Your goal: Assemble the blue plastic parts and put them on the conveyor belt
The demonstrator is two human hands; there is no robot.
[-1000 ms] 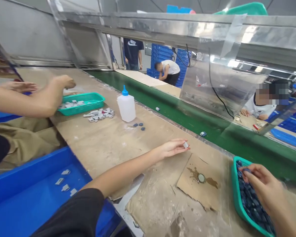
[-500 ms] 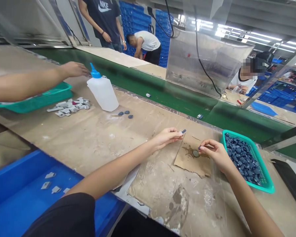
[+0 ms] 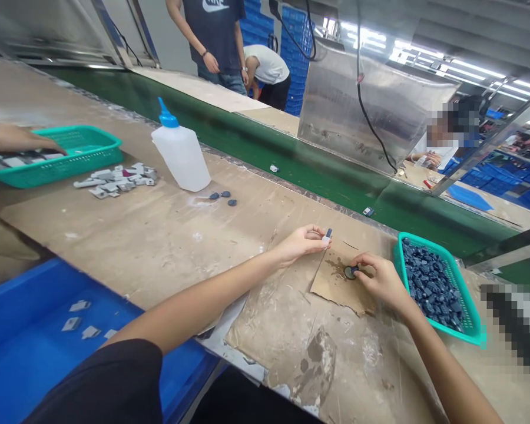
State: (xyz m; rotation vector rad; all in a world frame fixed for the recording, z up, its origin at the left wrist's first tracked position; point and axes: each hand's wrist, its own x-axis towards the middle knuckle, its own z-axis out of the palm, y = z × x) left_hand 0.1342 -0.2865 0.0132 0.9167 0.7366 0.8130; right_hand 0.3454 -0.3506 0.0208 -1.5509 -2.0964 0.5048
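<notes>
My left hand [image 3: 301, 243] pinches a small white part with a dark blue tip [image 3: 327, 237] just above the worktable. My right hand [image 3: 377, 277] holds a small dark blue piece [image 3: 354, 270] against a round glue cap [image 3: 349, 272] that sits on a stained cardboard scrap [image 3: 335, 288]. A teal basket [image 3: 466, 333] full of dark blue pieces stands right of that hand.
A white glue bottle [image 3: 182, 155] with a blue nozzle stands at the middle left, with three dark pieces [image 3: 221, 196] and a pile of grey parts [image 3: 117, 179] near it. A co-worker's hand [image 3: 15, 140] reaches into another teal basket [image 3: 77, 156]. A green conveyor [image 3: 265, 147] runs behind; a blue bin [image 3: 48, 335] sits below left.
My right hand moved from the basket to the glue cap with a dark piece. My left hand stayed put, and its part now has a dark blue tip. The co-worker's hand went back into the left basket.
</notes>
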